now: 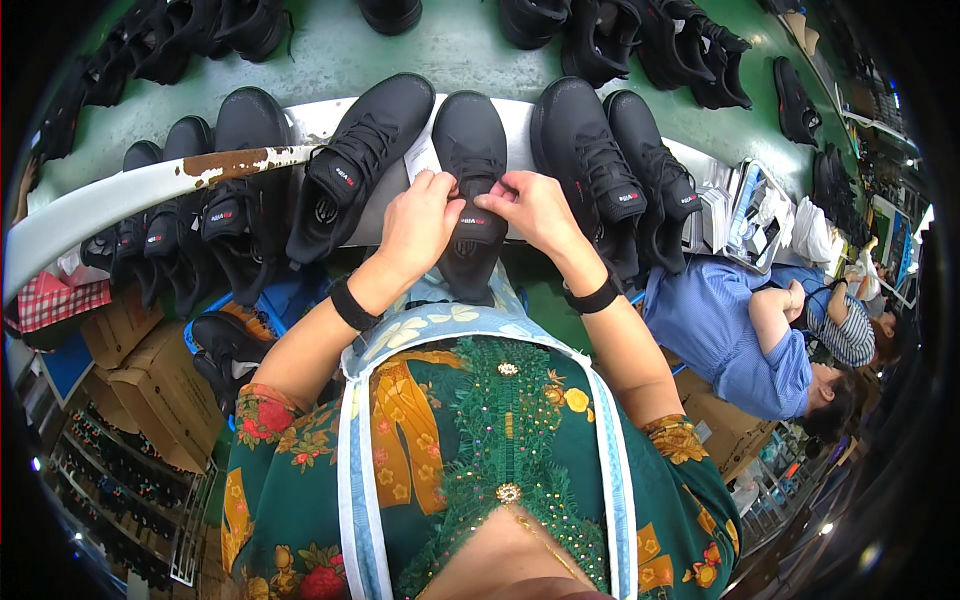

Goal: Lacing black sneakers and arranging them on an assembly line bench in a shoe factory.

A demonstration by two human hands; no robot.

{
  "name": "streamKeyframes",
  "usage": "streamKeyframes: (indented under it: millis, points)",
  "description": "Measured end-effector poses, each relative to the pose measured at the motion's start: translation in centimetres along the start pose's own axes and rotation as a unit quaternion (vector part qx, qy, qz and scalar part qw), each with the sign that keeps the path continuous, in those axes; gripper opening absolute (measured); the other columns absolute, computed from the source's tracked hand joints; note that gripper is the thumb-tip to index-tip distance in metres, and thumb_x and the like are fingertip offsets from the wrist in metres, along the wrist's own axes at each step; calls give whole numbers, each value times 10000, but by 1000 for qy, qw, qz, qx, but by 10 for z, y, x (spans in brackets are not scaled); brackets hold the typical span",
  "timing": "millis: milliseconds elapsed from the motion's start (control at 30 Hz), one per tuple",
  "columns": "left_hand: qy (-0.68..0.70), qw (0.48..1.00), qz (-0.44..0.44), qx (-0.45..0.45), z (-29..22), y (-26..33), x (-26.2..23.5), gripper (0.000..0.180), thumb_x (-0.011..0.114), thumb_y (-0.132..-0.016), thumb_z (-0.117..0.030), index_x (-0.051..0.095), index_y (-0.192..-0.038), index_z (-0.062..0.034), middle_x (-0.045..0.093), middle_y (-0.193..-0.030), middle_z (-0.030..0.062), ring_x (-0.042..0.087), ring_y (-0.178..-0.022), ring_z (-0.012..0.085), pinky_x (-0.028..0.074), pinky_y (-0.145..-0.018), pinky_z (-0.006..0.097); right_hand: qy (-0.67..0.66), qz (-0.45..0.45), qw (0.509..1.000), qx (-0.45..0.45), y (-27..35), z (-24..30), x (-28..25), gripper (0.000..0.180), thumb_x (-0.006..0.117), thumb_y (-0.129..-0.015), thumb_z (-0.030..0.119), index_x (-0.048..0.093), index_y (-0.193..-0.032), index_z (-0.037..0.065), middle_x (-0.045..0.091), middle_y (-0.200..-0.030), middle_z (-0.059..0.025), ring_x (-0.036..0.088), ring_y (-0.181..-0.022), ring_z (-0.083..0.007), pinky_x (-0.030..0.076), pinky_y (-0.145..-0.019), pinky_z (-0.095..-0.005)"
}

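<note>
A black sneaker (471, 133) stands in front of me with its toe pointing away and its heel close to my apron. On its left side my left hand (424, 217) is closed, thumb and forefinger pinched at the lacing. My right hand (535, 207) pinches at the lacing from the other side, fingertips close to the left ones. The thin black lace is mostly covered by my fingers. Left of it leans another black sneaker (345, 165), laces tied over its tongue. A pair of black sneakers (580, 145) stands to the right.
More black shoes (250, 125) line the left, behind a chipped white rail (130, 205). Across the green surface (430, 50) stand further black shoes (600, 40). Cardboard boxes (165, 390) are at lower left. A co-worker in a blue top (730, 330) sits at my right, near a tray (750, 215).
</note>
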State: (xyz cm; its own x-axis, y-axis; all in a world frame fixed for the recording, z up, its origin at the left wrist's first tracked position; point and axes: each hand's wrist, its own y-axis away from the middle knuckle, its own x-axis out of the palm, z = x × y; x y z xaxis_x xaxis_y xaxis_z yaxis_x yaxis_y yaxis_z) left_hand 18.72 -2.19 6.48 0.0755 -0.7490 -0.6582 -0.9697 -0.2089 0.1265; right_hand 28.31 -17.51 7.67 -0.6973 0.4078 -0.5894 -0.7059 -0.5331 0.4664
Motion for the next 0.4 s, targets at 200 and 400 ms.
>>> streamKeyframes:
  millis: [200, 400]
  points:
    - [-28, 998, 59, 21, 8, -13, -2, 174, 596, -756, -95, 530, -893, -11, 582, -835, 156, 582, -766, 340, 461, -656, 414, -99, 106, 989, 12, -18, -23, 4, 270, 677, -746, 238, 619, -734, -25, 546, -596, -39, 509, -545, -111, 403, -514, -273]
    - [-12, 999, 45, 2, 17, -5, -4, 153, 567, -756, -105, 519, -858, -2, 589, -849, 190, 579, -784, 368, 465, -680, 414, -385, 119, 907, 123, 9, -68, 9, 210, 655, -786, 227, 639, -843, 25, 534, -649, 55, 426, -518, -29, 317, -459, -176]
